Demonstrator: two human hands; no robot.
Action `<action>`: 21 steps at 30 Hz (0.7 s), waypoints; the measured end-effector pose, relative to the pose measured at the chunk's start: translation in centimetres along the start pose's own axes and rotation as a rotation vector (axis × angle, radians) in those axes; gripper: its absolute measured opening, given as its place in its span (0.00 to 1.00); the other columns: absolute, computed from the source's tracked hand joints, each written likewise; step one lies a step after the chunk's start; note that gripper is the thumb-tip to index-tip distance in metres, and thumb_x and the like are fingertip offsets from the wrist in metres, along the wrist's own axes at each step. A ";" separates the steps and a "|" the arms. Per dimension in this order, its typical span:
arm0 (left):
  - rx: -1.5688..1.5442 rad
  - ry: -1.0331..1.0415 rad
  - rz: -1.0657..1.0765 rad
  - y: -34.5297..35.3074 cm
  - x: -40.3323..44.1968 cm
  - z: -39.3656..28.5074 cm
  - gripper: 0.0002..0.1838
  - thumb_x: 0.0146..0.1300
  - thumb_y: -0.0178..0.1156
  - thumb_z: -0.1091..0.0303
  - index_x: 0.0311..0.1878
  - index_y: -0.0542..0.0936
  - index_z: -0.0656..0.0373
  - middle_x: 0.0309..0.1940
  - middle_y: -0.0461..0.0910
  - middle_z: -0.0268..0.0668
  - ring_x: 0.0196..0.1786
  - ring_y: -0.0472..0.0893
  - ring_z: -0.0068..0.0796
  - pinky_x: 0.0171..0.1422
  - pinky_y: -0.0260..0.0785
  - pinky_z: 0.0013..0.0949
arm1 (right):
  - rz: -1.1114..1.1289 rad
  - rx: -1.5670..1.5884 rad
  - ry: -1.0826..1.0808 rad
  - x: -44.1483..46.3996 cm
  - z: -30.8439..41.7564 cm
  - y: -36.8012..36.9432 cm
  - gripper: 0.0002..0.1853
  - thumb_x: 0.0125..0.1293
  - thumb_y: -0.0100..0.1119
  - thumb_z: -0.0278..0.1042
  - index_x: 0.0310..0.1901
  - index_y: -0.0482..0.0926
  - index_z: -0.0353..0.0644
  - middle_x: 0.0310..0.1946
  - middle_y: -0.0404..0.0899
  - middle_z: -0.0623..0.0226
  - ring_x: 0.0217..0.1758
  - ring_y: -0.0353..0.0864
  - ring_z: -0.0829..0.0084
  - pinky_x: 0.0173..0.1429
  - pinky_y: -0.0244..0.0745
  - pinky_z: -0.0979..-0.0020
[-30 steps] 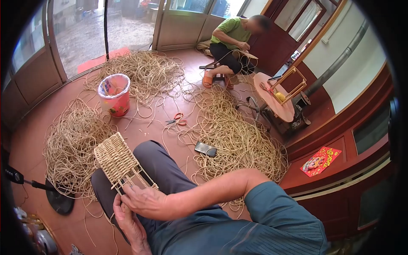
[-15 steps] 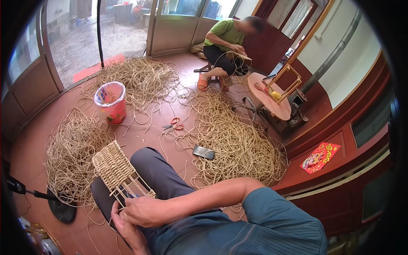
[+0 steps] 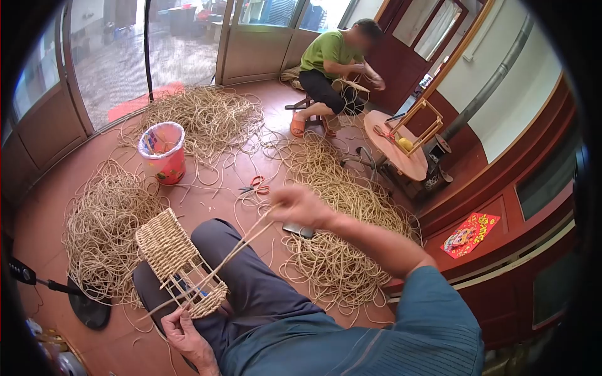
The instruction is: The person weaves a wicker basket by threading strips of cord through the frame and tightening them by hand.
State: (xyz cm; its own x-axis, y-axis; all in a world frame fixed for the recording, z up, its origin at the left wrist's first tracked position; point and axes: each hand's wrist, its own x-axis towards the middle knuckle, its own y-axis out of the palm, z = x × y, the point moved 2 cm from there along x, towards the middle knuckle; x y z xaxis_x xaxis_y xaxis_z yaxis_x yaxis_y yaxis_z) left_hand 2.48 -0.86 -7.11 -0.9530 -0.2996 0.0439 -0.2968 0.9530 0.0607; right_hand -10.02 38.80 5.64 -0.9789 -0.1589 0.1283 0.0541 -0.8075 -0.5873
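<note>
A small wooden frame (image 3: 168, 244), partly wrapped with woven straw-coloured cord, rests on my lap. The weave covers its far end and a band at its near end, with bare rods between. My left hand (image 3: 188, 341) pinches the frame's near edge, where cord passes by the fingertips. Out to the right, above my knee, my right hand (image 3: 301, 207) is closed on a doubled length of cord (image 3: 243, 243). That cord runs taut from the frame up to the hand. Motion slightly blurs the right fingers.
Large heaps of loose cord (image 3: 351, 213) cover the floor, with a phone (image 3: 297, 230) and red-handled scissors (image 3: 256, 185) nearby. A red bin (image 3: 164, 156) stands left. Another person (image 3: 332, 59) sits working cord by a small round table (image 3: 401, 150) holding a bare frame.
My right hand has moved from the frame up and to the right, drawing the cord out. My left hand stays at the frame. The other person's hand has swung outward to the right.
</note>
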 end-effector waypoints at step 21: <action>-0.300 -0.351 -0.029 0.1 1.5 -0.1 0.05 0.83 0.70 0.71 0.53 0.86 0.63 0.48 0.92 0.37 0.45 0.83 0.17 0.50 0.72 0.23 | -0.615 0.185 -0.088 4.8 -4.3 -26.4 0.31 0.77 0.77 0.35 0.77 0.77 0.39 0.60 0.91 0.64 0.61 0.90 0.70 0.64 0.87 0.69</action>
State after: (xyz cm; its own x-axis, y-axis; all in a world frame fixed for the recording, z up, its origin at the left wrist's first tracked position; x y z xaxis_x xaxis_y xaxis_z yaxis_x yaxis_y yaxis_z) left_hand 1.08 -1.25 -6.93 -0.9224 -0.2437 -0.2997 -0.3429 0.8738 0.3448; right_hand -17.02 61.78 18.36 -0.8226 0.3243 0.4670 -0.4708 -0.8491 -0.2396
